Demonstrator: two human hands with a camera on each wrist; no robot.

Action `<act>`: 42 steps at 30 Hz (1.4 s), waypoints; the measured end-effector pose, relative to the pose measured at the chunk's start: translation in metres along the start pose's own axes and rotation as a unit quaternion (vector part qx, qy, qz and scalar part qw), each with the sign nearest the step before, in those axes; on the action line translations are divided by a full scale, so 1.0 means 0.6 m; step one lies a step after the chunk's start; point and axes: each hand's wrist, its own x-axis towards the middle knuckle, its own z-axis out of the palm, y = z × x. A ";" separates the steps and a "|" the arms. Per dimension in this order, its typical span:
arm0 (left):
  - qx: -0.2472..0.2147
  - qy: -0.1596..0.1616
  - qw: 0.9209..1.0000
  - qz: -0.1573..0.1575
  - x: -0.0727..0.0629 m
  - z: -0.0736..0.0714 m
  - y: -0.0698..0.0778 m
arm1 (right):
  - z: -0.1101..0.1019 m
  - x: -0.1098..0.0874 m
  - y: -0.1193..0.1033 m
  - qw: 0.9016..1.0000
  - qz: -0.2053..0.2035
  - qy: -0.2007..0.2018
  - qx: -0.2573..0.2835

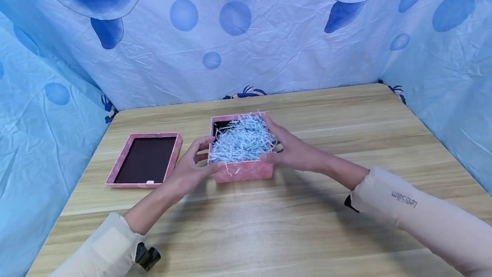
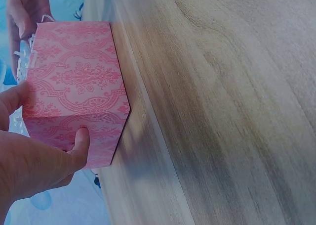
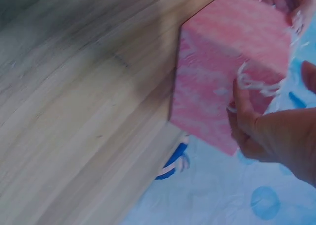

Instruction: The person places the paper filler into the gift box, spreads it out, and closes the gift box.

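A pink patterned box, its lid off, stands on the table heaped with pale blue shredded paper. At the box's left side is my left hand, fingers loosely bent against the side wall and thumb at the front left corner by the rim. On the opposite side, my right hand touches the right wall with its fingers, while its thumb lies near the front right corner. Some strands of paper hang over the wall by the right fingers. Dark lining shows at the box's back left corner.
The pink lid lies upturned left of the box, its dark inside facing up with a small white tag near the front edge. The wooden table meets a blue curtain with whale prints at the back and sides.
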 end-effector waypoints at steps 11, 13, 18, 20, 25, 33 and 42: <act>-0.001 0.000 1.000 0.001 0.001 -0.001 -0.001 | 0.018 -0.017 -0.042 0.996 0.020 0.048 -0.072; -0.002 0.000 1.000 0.001 0.001 0.000 -0.001 | 0.022 -0.018 -0.047 0.995 0.015 0.057 -0.079; -0.003 -0.003 1.000 0.000 0.001 -0.001 -0.002 | 0.031 -0.011 -0.054 0.994 -0.009 0.064 -0.085; -0.002 -0.004 1.000 -0.001 0.000 -0.002 -0.001 | 0.034 -0.005 -0.054 0.994 -0.019 0.059 -0.089; 0.001 -0.007 1.000 0.002 -0.001 -0.004 -0.001 | 0.039 0.012 -0.049 0.991 -0.037 0.026 -0.124; 0.001 -0.012 1.000 0.006 -0.001 -0.005 -0.001 | 0.038 0.047 -0.043 0.978 -0.065 -0.012 -0.198; -0.002 -0.016 1.000 0.006 0.000 -0.006 -0.002 | 0.039 0.078 -0.044 0.957 -0.082 -0.068 -0.270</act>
